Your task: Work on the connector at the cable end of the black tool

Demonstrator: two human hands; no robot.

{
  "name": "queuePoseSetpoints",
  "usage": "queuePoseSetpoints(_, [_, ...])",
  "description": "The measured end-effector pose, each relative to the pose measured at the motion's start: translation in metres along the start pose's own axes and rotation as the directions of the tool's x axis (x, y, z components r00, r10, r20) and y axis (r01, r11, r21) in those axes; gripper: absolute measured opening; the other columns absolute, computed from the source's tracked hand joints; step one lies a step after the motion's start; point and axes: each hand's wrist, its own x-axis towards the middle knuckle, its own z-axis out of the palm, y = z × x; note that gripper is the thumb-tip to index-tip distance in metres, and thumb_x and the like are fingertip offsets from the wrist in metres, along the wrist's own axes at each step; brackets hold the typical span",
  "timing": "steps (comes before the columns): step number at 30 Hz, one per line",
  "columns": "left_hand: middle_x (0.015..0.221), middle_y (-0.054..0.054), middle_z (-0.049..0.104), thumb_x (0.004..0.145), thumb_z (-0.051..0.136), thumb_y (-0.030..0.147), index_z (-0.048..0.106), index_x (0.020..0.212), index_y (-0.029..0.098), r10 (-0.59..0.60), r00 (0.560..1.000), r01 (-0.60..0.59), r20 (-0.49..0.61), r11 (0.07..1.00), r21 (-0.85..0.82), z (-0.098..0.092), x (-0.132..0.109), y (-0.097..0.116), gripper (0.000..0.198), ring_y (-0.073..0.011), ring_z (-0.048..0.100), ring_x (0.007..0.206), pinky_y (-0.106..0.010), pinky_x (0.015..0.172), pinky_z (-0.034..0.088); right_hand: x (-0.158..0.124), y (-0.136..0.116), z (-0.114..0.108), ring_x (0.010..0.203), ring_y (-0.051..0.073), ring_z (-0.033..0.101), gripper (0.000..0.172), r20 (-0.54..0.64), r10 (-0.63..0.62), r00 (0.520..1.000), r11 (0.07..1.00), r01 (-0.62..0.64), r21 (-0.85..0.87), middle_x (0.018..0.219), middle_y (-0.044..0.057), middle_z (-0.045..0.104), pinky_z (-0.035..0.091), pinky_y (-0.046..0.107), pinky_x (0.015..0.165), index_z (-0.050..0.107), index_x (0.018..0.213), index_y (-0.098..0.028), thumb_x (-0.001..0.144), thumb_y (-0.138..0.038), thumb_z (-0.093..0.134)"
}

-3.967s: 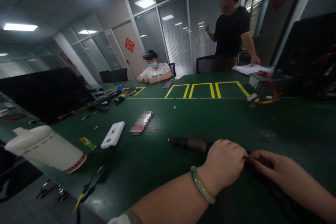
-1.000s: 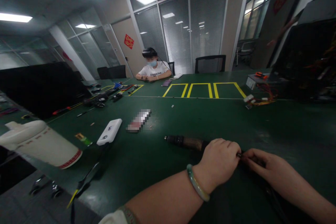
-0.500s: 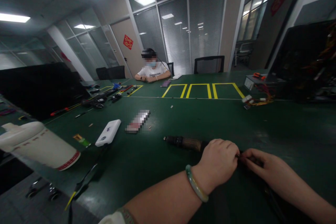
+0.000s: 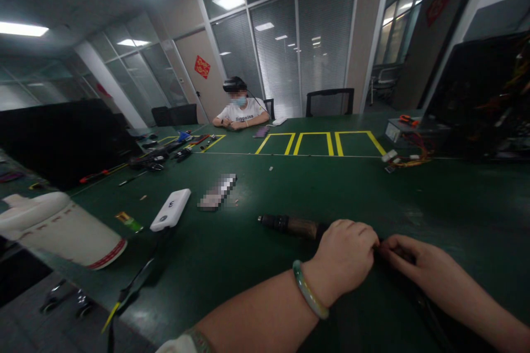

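A dark cylindrical tool (image 4: 302,227) with a small metal tip, a black ringed collar and a brown section lies on the green table, tip towards the left. My left hand (image 4: 345,253), with a green bangle at the wrist, is closed around its rear part. Just to the right, my right hand (image 4: 408,256) pinches with thumb and fingers at the rear end, close against my left fingertips. What sits in that pinch is hidden and dark. A black cord-like strip (image 4: 433,317) runs below my right hand towards the bottom edge.
Left of the tool lie a pixelated phone-like slab (image 4: 217,192), a white power bank (image 4: 170,209) with a dark strap, a green-gold packet (image 4: 129,222) and a lidded cup (image 4: 78,229). Yellow tape (image 4: 314,133) marks the far side. A seated person (image 4: 242,110) wears a headset.
Both hands stay in nearly the same place, with only a slight shift of the fingers where they meet. The tool lies as before.
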Motion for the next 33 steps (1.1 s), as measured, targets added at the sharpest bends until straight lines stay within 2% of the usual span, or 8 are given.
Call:
queuePoseSetpoints(5, [0.103, -0.003, 0.063, 0.088, 0.057, 0.019, 0.056, 0.103, 0.016, -0.047, 0.998, 0.046, -0.031, 0.999, -0.015, 0.0001, -0.0003, 0.0006, 0.016, -0.0194, 0.058, 0.098, -0.036, 0.091, 0.046, -0.0016, -0.0013, -0.0010, 0.070, 0.018, 0.065, 0.027, -0.004, 0.004, 1.000, 1.000, -0.004, 0.014, 0.080, 0.001, 0.070, 0.047, 0.025, 0.061, 0.063, 0.091, -0.022, 0.091, -0.045, 0.047])
queuePoseSetpoints(10, [0.102, -0.002, 0.064, 0.090, 0.056, 0.018, 0.058, 0.095, 0.017, -0.007, 1.000, 0.006, -0.017, 1.000, -0.006, 0.0004, 0.0007, -0.0003, 0.006, -0.0187, 0.058, 0.098, -0.036, 0.093, 0.045, -0.0021, -0.0008, -0.0015, 0.069, 0.018, 0.065, 0.028, -0.009, 0.007, 1.000, 1.000, -0.007, 0.023, 0.080, 0.002, 0.070, 0.047, 0.024, 0.059, 0.064, 0.092, -0.022, 0.090, -0.045, 0.048])
queuePoseSetpoints(17, [0.099, 0.001, 0.063, 0.089, 0.059, 0.021, 0.057, 0.098, 0.018, -0.032, 0.999, 0.032, 0.010, 0.999, 0.030, -0.0054, 0.0006, 0.0025, 0.010, -0.0155, 0.057, 0.096, -0.032, 0.090, 0.046, -0.0005, 0.0015, -0.0010, 0.074, 0.020, 0.066, 0.029, -0.001, -0.001, 1.000, 0.999, 0.001, 0.033, 0.083, 0.003, 0.070, 0.048, 0.025, 0.059, 0.065, 0.093, -0.022, 0.091, -0.046, 0.048])
queuePoseSetpoints(25, [0.104, 0.001, 0.064, 0.092, 0.056, 0.021, 0.058, 0.096, 0.018, -0.009, 1.000, 0.008, 0.018, 0.999, 0.043, -0.0026, 0.0007, 0.0009, 0.005, -0.0148, 0.056, 0.102, -0.031, 0.096, 0.043, -0.0010, -0.0006, -0.0021, 0.070, 0.020, 0.066, 0.028, -0.027, 0.006, 1.000, 0.999, -0.005, 0.047, 0.081, 0.003, 0.071, 0.048, 0.025, 0.059, 0.067, 0.091, -0.022, 0.088, -0.046, 0.052])
queuePoseSetpoints(33, [0.097, -0.001, 0.063, 0.091, 0.059, 0.022, 0.057, 0.096, 0.017, -0.031, 1.000, 0.030, 0.007, 0.999, 0.034, -0.0024, 0.0016, 0.0008, 0.008, -0.0169, 0.058, 0.094, -0.033, 0.089, 0.046, -0.0009, -0.0021, -0.0025, 0.074, 0.020, 0.066, 0.031, 0.012, 0.011, 1.000, 0.999, -0.011, 0.036, 0.084, 0.003, 0.071, 0.049, 0.026, 0.062, 0.065, 0.094, -0.022, 0.091, -0.047, 0.047])
